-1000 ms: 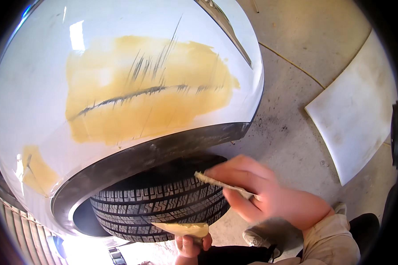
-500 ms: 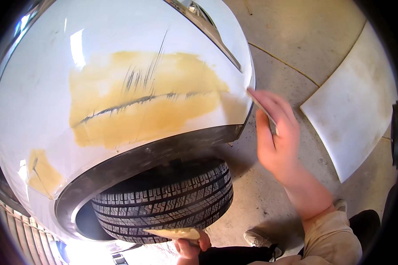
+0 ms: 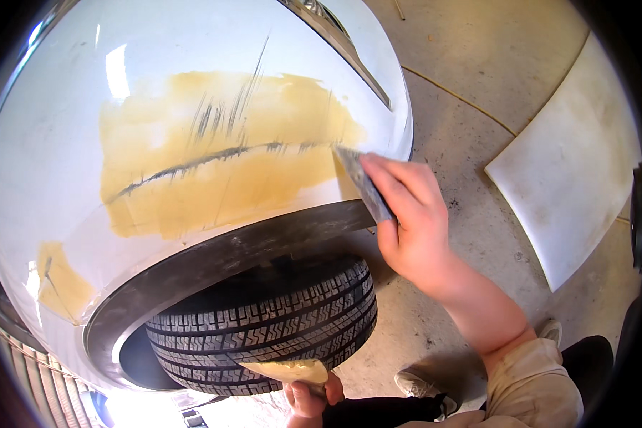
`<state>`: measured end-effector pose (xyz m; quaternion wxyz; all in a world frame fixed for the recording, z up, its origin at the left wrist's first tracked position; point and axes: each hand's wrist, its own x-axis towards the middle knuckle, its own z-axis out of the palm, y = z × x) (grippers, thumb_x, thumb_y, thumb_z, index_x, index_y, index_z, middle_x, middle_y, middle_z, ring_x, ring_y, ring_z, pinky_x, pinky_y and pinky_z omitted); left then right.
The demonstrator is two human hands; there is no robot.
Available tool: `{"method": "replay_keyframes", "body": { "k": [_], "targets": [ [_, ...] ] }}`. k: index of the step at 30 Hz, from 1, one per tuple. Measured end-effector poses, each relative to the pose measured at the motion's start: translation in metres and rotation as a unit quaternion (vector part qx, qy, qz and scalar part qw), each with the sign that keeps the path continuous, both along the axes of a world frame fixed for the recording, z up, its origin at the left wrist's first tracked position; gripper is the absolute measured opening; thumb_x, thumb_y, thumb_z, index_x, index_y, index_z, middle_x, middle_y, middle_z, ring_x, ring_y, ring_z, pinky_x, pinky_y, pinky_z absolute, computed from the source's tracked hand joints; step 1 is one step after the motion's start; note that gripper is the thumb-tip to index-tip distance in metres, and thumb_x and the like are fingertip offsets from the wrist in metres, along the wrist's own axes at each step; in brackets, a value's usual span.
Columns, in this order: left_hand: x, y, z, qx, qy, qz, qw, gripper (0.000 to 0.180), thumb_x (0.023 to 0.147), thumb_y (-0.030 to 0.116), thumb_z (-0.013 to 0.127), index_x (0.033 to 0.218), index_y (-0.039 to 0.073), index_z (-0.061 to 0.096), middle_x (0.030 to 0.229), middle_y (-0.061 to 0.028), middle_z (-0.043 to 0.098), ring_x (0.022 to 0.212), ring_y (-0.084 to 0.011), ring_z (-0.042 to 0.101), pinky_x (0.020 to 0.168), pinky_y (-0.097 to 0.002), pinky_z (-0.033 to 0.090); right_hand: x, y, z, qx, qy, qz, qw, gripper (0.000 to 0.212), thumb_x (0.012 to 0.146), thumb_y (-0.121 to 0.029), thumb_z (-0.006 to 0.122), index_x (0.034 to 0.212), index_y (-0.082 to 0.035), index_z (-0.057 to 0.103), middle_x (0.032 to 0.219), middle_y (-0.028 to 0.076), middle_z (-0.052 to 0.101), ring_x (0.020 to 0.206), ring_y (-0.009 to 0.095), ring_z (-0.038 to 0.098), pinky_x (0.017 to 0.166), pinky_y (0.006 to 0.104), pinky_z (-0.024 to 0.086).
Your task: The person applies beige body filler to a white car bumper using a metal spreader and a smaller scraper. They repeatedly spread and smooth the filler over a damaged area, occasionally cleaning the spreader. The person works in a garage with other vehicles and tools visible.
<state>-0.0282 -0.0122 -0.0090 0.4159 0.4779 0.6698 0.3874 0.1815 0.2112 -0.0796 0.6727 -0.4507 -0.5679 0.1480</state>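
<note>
A grey flat filler spreader (image 3: 366, 187) is gripped in my right hand (image 3: 417, 221). Its edge meets the right end of the yellowish filler patch (image 3: 228, 189) on the white car bumper (image 3: 36, 150). Dark scratches and one long gouge run through that patch. Low in the picture, my left hand (image 3: 314, 399) is closed around the end of a flat blade or board (image 3: 292, 371) coated with cream-coloured filler, in front of the tire tread. The handle part of that piece is mostly hidden by my fingers.
Below the black wheel-arch trim (image 3: 235, 242) sits the tire (image 3: 264, 328). A smaller filler patch (image 3: 64, 282) marks the bumper's lower left. A white curved panel (image 3: 571, 171) lies on the concrete floor (image 3: 478, 43) to the right. My shoe (image 3: 417, 385) shows near the bottom.
My right hand has moved left with the spreader, from beyond the bumper's right edge onto the filler patch. The left hand has shifted slightly right. The view has shifted slightly.
</note>
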Motion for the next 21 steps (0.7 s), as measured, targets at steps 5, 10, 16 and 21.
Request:
{"method": "replay_keyframes", "body": {
  "k": [5,10,16,21],
  "targets": [
    [0.012,0.001,0.011,-0.014,0.008,0.007,1.000,0.083,0.086,0.081,0.037,0.058,0.004,0.049,0.046,-0.0086,0.049,0.039,-0.0193,0.049,0.037,-0.0289,0.037,0.011,-0.037,0.022,0.072,0.065,0.196,0.976,0.055,0.071,0.004,0.061,0.125,-0.006,0.061,0.113,0.011,0.066,0.092,0.032,0.062,0.081,0.0390,0.053],
    [0.006,0.008,0.007,0.028,-0.032,-0.045,0.998,0.076,0.092,0.072,0.041,0.085,-0.002,0.057,0.049,-0.0065,0.048,0.037,-0.0172,0.046,0.035,-0.0271,0.035,0.016,-0.049,0.023,0.111,0.036,0.592,0.797,0.051,0.079,-0.007,0.062,0.130,-0.010,0.060,0.108,0.010,0.068,0.094,0.028,0.064,0.080,0.0382,0.055],
    [0.001,0.006,0.015,0.125,-0.308,0.098,0.938,0.081,0.093,0.075,0.020,0.052,0.010,0.044,0.041,-0.0044,0.042,0.031,-0.0143,0.038,0.029,-0.0280,0.030,0.032,-0.034,0.019,0.048,-0.103,0.516,0.849,0.049,0.075,0.000,0.059,0.122,-0.008,0.065,0.108,0.010,0.068,0.095,0.028,0.065,0.082,0.0381,0.054],
    [-0.015,-0.004,-0.002,0.033,-0.010,-0.009,0.999,0.077,0.093,0.072,0.031,0.059,0.005,0.049,0.047,-0.0083,0.050,0.040,-0.0198,0.050,0.041,-0.0286,0.040,0.051,0.013,0.052,0.110,0.055,0.065,0.990,0.051,0.069,0.014,0.051,0.115,-0.002,0.068,0.113,0.014,0.067,0.101,0.030,0.063,0.088,0.0363,0.051]
  ]
}}
